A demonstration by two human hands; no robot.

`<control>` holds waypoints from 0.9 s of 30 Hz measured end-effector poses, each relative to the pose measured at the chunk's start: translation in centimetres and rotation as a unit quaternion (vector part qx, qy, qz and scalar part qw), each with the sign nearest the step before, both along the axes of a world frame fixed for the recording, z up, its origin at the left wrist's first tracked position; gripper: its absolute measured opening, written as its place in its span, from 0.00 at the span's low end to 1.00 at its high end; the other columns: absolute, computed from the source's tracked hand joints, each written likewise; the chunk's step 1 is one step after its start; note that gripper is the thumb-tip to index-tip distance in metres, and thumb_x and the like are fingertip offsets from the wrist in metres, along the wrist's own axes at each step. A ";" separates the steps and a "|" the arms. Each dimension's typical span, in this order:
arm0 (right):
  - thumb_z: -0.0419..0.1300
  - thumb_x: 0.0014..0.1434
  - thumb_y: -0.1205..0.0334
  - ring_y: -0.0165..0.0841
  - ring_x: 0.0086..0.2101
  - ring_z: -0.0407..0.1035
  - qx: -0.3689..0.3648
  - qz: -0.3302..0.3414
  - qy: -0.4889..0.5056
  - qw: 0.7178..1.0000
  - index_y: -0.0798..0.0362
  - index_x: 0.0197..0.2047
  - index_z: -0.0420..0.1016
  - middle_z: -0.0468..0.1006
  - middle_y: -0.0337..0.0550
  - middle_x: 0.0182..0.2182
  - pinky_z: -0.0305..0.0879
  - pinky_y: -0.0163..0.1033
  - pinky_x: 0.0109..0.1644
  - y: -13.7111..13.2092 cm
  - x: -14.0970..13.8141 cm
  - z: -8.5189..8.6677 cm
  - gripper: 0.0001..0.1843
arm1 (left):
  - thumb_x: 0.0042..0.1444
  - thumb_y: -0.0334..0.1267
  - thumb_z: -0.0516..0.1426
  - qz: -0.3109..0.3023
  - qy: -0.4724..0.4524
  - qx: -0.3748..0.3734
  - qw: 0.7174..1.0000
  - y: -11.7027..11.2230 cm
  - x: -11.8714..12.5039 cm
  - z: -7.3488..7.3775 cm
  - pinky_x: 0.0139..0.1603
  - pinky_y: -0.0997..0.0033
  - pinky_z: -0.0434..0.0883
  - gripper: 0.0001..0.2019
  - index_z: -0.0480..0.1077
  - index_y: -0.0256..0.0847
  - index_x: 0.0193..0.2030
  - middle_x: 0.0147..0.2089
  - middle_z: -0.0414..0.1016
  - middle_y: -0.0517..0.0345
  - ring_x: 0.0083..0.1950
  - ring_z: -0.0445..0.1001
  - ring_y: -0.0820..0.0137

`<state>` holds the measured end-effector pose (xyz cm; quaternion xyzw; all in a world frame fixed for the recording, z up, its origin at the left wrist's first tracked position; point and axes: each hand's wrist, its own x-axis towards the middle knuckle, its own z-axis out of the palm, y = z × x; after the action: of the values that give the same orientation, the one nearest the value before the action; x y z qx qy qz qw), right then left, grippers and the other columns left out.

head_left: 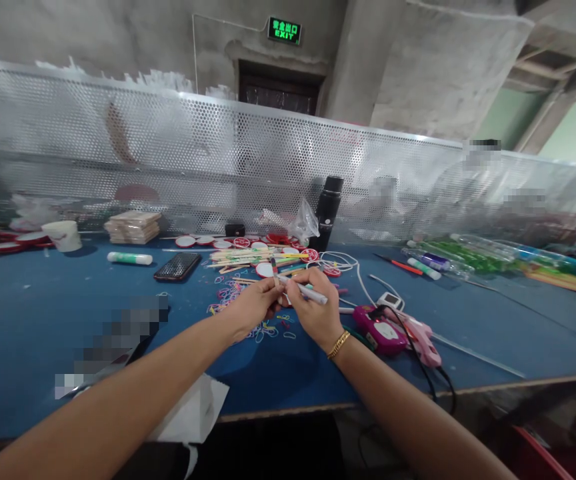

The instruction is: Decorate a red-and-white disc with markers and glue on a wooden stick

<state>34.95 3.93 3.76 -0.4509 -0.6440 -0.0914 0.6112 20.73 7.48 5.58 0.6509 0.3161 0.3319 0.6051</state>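
Observation:
My left hand (253, 305) pinches a short, flat craft stick (275, 268) upright; its upper end is dark and reddish. In my right hand (317, 312) a light grey marker pen (314, 294) is held like a writing tool, its tip close to the stick; whether they touch is hard to see. Beneath and around both hands lie many small coloured rubber bands (263, 331). Just beyond them is a pile of pale and coloured craft sticks (238, 256), with round red-and-white discs (186, 241) behind it.
A phone (178, 267), a glue stick (129, 258) and a paper cup (63, 236) stand or lie to the left. A black bottle (329, 210) stands behind the pile. On the right are a magenta device (379, 330), a pink glue gun (421, 340), cables and a red pen (407, 267).

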 end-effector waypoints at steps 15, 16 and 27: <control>0.58 0.64 0.57 0.38 0.41 0.73 0.013 0.006 0.006 1.000 0.49 0.42 0.75 0.80 0.43 0.38 0.66 0.45 0.48 1.0 0.9 -0.4 0.07 | 0.57 0.42 0.57 0.018 -0.020 -0.032 0.999 1.3 -0.6 -0.5 0.25 0.77 0.55 0.10 0.72 0.37 0.39 0.31 0.67 0.60 0.26 0.62 0.78; 0.58 0.65 0.57 0.39 0.42 0.73 0.013 0.007 -0.002 1.000 0.49 0.43 0.75 0.80 0.44 0.40 0.66 0.45 0.49 1.2 1.0 -0.6 0.08 | 0.56 0.42 0.58 0.019 -0.014 -0.025 0.999 1.5 -0.7 -0.5 0.25 0.77 0.55 0.11 0.72 0.37 0.39 0.31 0.68 0.60 0.26 0.62 0.78; 0.57 0.64 0.57 0.38 0.41 0.75 -0.012 0.017 -0.012 1.000 0.48 0.42 0.79 0.83 0.41 0.39 0.65 0.44 0.49 1.6 1.2 -1.0 0.09 | 0.51 0.46 0.62 0.020 0.057 0.015 0.998 3.0 -1.5 -1.3 0.24 0.78 0.53 0.16 0.72 0.38 0.42 0.34 0.74 0.57 0.28 0.65 0.77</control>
<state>36.12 5.53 2.74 -0.4461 -0.6598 -0.0791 0.5995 19.23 10.51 4.31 0.6713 0.3580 0.3114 0.5694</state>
